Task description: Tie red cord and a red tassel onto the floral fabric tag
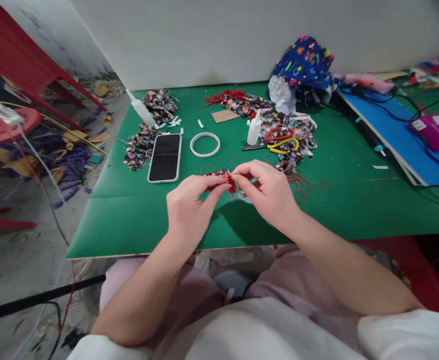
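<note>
Both hands meet over the green table, fingertips pinched together on a small red tuft. The left hand closes thumb and forefinger on the tuft from its left side; the right hand closes on it from the right, its other fingers curled loosely above. The tuft sits right between the two sets of fingertips, held just above the table.

Just beyond the fingertips lie loose red threads, trailing off to the right of the right hand. Beyond the left fingers, a phone lies face up, with a white ring just to its right. Past the right fingers stand a small white bottle and scissors with red and yellow handles, resting on floral fabric scraps. More scraps lie left of the phone, beside a second bottle that leans. A blue patterned cloth is bunched far beyond the right hand, against the wall.
</note>
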Demonstrator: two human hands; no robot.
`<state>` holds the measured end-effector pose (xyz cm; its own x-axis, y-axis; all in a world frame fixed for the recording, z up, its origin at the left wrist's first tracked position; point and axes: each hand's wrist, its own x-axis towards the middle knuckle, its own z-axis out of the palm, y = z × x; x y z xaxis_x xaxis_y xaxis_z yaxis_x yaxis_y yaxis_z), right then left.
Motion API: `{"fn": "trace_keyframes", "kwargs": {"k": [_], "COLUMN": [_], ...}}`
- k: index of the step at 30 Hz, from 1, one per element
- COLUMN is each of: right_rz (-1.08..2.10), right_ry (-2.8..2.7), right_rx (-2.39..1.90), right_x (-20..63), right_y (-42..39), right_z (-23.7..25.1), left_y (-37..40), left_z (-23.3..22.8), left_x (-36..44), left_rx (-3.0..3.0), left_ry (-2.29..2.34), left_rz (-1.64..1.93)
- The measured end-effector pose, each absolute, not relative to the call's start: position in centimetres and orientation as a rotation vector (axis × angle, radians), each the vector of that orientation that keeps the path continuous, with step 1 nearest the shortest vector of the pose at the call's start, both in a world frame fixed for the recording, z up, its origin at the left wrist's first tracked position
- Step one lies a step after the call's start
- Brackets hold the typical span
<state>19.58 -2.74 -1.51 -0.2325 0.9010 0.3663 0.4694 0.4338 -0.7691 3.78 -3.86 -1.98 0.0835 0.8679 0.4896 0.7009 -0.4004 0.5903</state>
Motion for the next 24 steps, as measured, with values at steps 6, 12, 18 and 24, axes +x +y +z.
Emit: {"fn": "trace_keyframes", "kwargs": {"k": [6, 12, 18, 24], "right_rz": [0.558, 0.379, 0.295, 0.471], "right_ry": [-1.925, -2.026, -2.090, -2.064], "right_rx": [-1.194, -1.266, -1.320, -1.310], "right_x": [19.4, 19.2, 19.1, 19.5], "right_y": [-2.7, -2.7, -2.7, -2.6], "right_z": [-1.9, -2.4, -2.4, -1.9], "left_y": [-3.9, -3.9, -3.9, -3.7], "left_z": [-2.2, -2.5, -3.1, -3.6], "left_x": [3.9, 4.0, 3.8, 3.5], "left_rx": [2.301, 2.429, 2.689, 2.801], "left_ry": [1.568, 1.558, 1.478, 1.414], "left_rz": [1.272, 1.301, 1.313, 1.309]}}
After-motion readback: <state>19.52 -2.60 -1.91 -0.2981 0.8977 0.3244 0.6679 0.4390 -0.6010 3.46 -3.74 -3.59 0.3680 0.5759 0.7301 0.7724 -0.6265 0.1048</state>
